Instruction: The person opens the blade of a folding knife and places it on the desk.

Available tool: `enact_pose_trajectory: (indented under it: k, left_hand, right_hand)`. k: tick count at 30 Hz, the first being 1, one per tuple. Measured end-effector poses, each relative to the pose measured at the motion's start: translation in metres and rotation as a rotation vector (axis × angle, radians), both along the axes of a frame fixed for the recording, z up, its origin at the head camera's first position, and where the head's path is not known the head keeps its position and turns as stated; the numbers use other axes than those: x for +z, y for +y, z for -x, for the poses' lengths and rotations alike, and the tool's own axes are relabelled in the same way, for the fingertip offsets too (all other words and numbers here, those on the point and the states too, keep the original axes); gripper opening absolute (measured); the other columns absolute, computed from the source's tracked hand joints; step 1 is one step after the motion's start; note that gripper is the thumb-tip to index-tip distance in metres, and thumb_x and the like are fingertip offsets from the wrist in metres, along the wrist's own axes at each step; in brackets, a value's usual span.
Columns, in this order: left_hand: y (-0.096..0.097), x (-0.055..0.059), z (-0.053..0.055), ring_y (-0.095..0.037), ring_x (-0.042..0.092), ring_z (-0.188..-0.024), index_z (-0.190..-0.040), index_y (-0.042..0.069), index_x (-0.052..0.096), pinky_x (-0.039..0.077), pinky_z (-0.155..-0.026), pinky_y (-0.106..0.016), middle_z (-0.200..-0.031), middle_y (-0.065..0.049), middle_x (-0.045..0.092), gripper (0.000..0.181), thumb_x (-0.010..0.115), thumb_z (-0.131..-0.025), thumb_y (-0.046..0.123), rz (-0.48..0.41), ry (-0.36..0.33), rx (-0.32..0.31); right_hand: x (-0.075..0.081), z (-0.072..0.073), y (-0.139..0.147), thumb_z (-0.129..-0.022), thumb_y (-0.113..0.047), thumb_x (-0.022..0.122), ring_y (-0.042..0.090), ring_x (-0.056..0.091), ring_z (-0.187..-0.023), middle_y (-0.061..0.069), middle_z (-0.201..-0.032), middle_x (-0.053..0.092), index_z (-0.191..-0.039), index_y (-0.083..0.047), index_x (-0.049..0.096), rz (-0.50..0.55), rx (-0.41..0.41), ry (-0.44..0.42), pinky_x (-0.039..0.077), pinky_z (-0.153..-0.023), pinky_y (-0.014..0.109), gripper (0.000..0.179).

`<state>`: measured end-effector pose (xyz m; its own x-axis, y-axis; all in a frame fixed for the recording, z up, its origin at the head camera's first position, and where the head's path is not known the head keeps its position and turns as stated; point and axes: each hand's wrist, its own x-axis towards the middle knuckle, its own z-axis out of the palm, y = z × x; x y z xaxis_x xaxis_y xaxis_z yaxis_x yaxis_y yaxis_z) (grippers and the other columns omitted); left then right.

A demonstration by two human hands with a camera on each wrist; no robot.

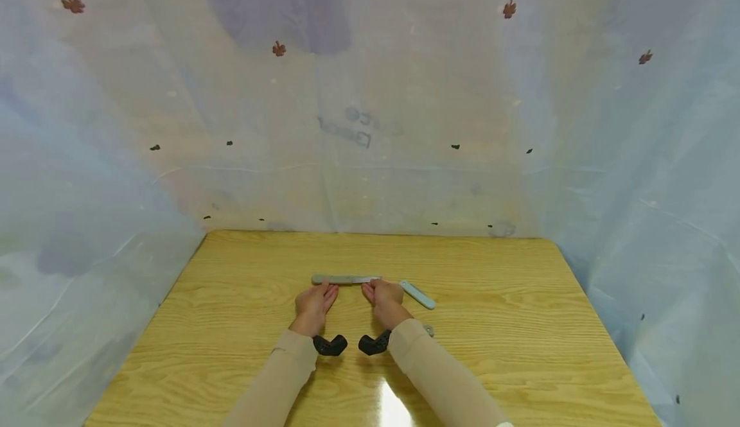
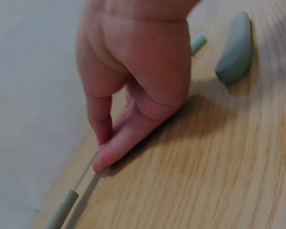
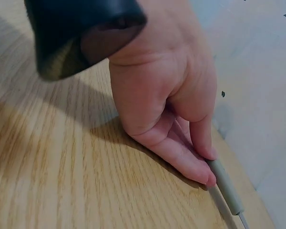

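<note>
A knife (image 1: 340,280) with a green-grey handle lies crosswise near the far part of the table, its blade (image 1: 365,280) pointing right. My left hand (image 1: 313,304) pinches the handle between thumb and fingers. My right hand (image 1: 388,298) pinches the blade close to its tip. In the left wrist view the right hand (image 2: 138,71) hides most of the blade, and the handle's end (image 2: 62,212) shows at lower left. The right wrist view shows the left hand (image 3: 167,90) on the handle (image 3: 226,188). A slim pale green piece (image 1: 417,295) lies right of my right hand.
A greenish object (image 1: 428,330) lies partly hidden by the right sleeve; its rounded body (image 2: 236,50) appears larger in the left wrist view. Black wrist devices (image 1: 330,346) sit at both cuffs. Plastic sheeting (image 1: 370,183) rises behind the wooden table (image 1: 243,324) and along both sides.
</note>
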<state>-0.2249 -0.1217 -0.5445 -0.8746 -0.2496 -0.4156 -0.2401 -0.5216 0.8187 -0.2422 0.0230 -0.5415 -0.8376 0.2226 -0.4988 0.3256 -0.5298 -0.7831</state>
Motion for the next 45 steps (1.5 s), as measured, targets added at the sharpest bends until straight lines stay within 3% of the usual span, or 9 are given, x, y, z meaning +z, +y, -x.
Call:
enact_pose_trajectory:
  k: [8,31,40,45]
  left_hand:
    - [-0.0008,0.0027,0.0015,-0.039,0.049,-0.115,-0.129,-0.016,0.04,0.045,-0.093,-0.039,-0.123,-0.034,0.046,0.038,0.048,-0.096,0.001,-0.003,-0.013,0.003]
    - [-0.0011,0.0043,0.0035,-0.04,0.049,-0.114,-0.128,-0.018,0.04,0.044,-0.093,-0.042,-0.124,-0.037,0.045,0.039,0.05,-0.095,0.001,-0.075,-0.051,0.063]
    - [-0.0014,0.0049,0.0039,-0.039,0.05,-0.115,-0.129,-0.016,0.041,0.044,-0.094,-0.04,-0.125,-0.035,0.046,0.039,0.049,-0.096,0.004,-0.059,-0.061,0.041]
    - [-0.0003,0.0066,0.0017,-0.04,0.049,-0.116,-0.129,-0.016,0.04,0.044,-0.094,-0.04,-0.125,-0.034,0.046,0.041,0.05,-0.097,0.006,-0.041,-0.048,0.025]
  right_hand:
    - [0.0009,0.0007,-0.0002,-0.09,0.007,0.052,0.032,0.063,-0.096,0.03,-0.107,0.059,-0.119,0.015,0.05,0.003,0.011,-0.014,0.053,-0.078,0.033,0.03]
    - [0.0004,-0.0042,-0.0016,-0.088,0.006,0.056,0.028,0.066,-0.087,0.027,-0.098,0.064,-0.112,0.015,0.053,-0.033,0.015,0.012,0.055,-0.072,0.03,0.027]
    - [0.0028,-0.0018,0.0006,-0.088,0.003,0.059,0.032,0.063,-0.096,0.028,-0.105,0.062,-0.114,0.014,0.055,-0.011,0.021,-0.043,0.054,-0.077,0.033,0.027]
    - [-0.0007,0.0009,0.005,-0.088,0.003,0.059,0.03,0.065,-0.092,0.028,-0.104,0.062,-0.113,0.014,0.056,-0.021,0.061,-0.031,0.054,-0.074,0.032,0.027]
